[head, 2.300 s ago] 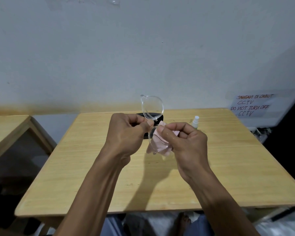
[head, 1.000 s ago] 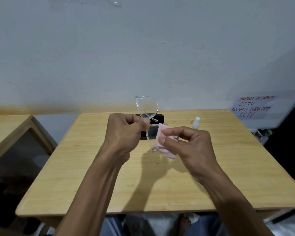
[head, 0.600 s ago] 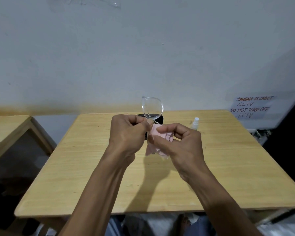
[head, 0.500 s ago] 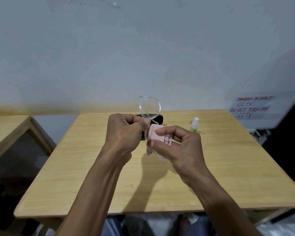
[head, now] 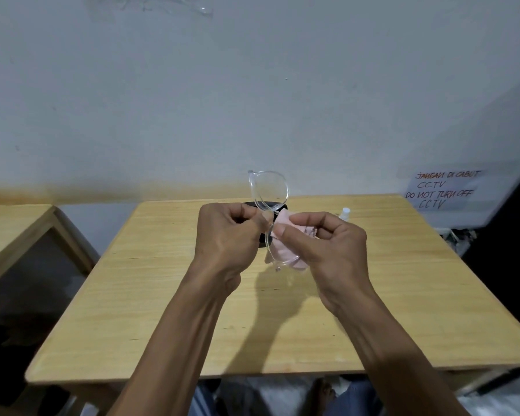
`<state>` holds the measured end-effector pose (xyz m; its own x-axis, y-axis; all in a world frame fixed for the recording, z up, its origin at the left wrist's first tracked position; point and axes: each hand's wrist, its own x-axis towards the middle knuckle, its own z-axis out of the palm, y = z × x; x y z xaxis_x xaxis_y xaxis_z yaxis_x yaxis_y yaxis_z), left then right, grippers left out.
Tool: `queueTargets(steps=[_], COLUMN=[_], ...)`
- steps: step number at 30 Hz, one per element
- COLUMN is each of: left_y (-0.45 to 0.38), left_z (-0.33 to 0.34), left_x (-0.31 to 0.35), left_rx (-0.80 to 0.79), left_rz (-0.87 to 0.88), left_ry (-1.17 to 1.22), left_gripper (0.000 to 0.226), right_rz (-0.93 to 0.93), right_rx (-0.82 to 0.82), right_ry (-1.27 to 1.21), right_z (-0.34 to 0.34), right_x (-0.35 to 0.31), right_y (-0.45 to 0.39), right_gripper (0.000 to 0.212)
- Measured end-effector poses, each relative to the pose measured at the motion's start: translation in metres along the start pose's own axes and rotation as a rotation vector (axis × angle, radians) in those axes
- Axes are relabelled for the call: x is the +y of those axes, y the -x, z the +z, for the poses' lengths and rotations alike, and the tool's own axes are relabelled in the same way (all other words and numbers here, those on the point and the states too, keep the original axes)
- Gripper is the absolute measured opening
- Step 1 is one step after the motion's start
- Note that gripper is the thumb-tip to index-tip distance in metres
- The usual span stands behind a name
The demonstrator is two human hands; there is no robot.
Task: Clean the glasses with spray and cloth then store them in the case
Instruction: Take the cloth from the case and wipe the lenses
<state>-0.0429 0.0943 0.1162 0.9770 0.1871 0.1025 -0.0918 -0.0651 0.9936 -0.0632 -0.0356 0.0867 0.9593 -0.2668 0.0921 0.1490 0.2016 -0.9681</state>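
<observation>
Pinching the clear-framed glasses (head: 269,193) near their bridge, the left hand (head: 228,238) holds them upright at the frame's centre, one lens rising above the knuckles. The right hand (head: 327,247) grips a pink cloth (head: 285,250) folded over the lower lens. Behind the hands, a dark case (head: 267,235) lies on the wooden worktop (head: 162,295), mostly hidden. A small spray bottle (head: 345,213) stands just right of the hands, towards the worktop's far edge.

head-worn view, facing forward-down, close over table (head: 162,295)
</observation>
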Motion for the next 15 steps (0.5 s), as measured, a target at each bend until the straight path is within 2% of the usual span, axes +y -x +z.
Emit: queueTargets(steps=[4,8,15], left_y=[-0.002,-0.007,-0.013], left_z=[0.002,-0.005,-0.012], left_x=[-0.002,-0.001,0.0], left_rx=[0.023,0.048,0.017], left_rz=[-0.026,-0.035,0.001], left_ry=[0.01,-0.011,-0.035], left_gripper=[0.019,0.017,0.023], right_rz=[0.014,-0.048,-0.06], right_rx=[-0.018,-0.028,0.032], right_ry=[-0.016,0.052,0.005], right_z=[0.009,0.007,-0.005], right_x=[0.004,0.011,0.017], right_y=[0.004,0.012,0.017], right_gripper=[0.027,0.028,0.013])
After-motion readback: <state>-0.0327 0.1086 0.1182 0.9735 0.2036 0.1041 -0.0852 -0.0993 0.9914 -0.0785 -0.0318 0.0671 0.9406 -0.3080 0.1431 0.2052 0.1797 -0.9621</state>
